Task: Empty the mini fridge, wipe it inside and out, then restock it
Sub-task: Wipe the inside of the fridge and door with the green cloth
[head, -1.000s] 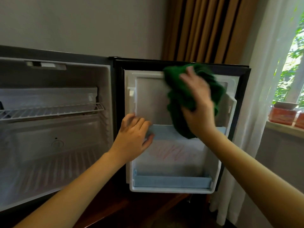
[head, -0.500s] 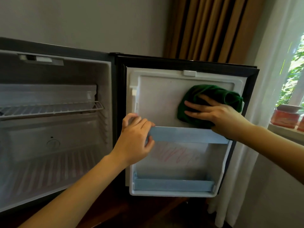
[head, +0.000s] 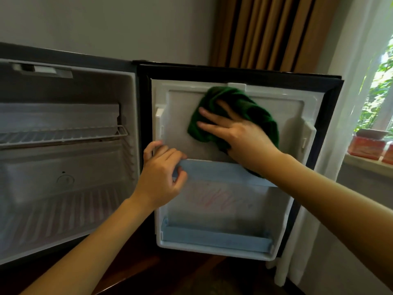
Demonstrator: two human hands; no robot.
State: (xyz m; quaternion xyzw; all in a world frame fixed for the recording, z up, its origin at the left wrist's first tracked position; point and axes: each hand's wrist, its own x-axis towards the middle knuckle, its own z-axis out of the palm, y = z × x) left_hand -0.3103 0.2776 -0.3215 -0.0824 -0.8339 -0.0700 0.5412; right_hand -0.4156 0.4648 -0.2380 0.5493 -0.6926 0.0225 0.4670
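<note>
Head view looks down at the mini fridge (head: 131, 116), which stands open on the left, with a wire shelf (head: 63, 135) running across the upper part of its white interior. The door (head: 251, 209) is swung fully out to the right, its white inner side facing the camera.

The right hand (head: 240, 137) is up on the top half of that inner panel. Its fingers are spread straight and flat, pressing a green cloth (head: 251, 111) against the plastic. The cloth is bunched under the palm. Its upper edge reaches the small tab at the top of the door liner, and a fold hangs below the wrist towards the upper door shelf (head: 217, 170).

The left hand (head: 161, 179) is lower and further left, at the left end of that pale blue shelf. Its fingers curl over the rail and the thumb closes in from the front, so it grips the shelf. The lower door shelf (head: 214, 239), also pale blue, runs along the bottom of the door.

Behind the door hangs a brown curtain (head: 265, 33), with a white sheer curtain (head: 340, 103) beside it. On the far right, red boxes (head: 365, 147) sit on the window sill (head: 361, 162).
</note>
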